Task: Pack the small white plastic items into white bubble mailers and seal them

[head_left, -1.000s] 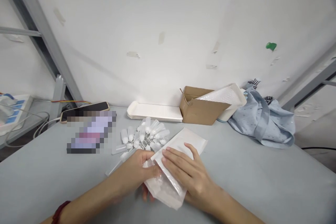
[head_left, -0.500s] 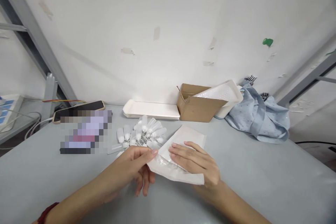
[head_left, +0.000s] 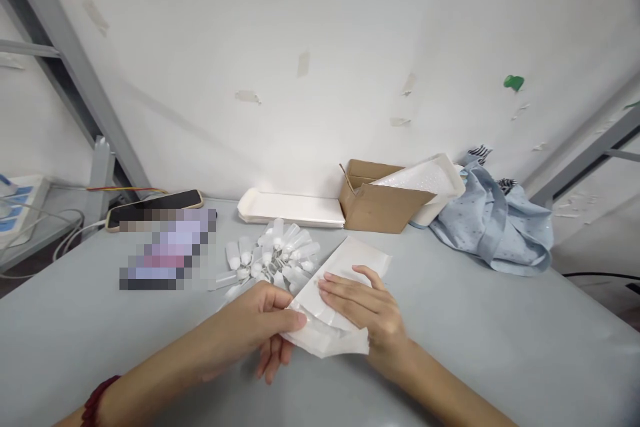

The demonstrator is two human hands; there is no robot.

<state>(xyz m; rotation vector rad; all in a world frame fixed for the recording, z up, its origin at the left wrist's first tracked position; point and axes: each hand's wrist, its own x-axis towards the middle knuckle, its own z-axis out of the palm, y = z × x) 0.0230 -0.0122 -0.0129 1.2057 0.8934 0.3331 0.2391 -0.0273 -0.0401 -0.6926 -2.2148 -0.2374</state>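
A white bubble mailer (head_left: pixel 353 260) lies aslant in front of me, its flap (head_left: pixel 320 341) towards me with a shiny strip along it. The near left corner is pinched by my left hand (head_left: pixel 273 320), thumb on top and the other fingers curled below. My right hand (head_left: pixel 367 307) lies flat on the mailer's face, fingers stretched out over the paper; its thumb is hidden. Just beyond my left hand lies a pile of small translucent plastic bottles (head_left: pixel 275 250) with white ends, partly covered by that hand.
At the back stand a stack of white mailers (head_left: pixel 295 207) and an open cardboard box (head_left: pixel 385 208) with a bubble mailer (head_left: pixel 425 177) leaning in it. A light blue cloth bag (head_left: pixel 500 227) sits to the right. Leftward lie a phone (head_left: pixel 155 209) and a blurred-out object (head_left: pixel 170 250).
My left thumb has shifted slightly down onto the flap. The flap's right end has drawn inward and buckled. My right hand stays flat on the mailer, and the camera view has shifted a little.
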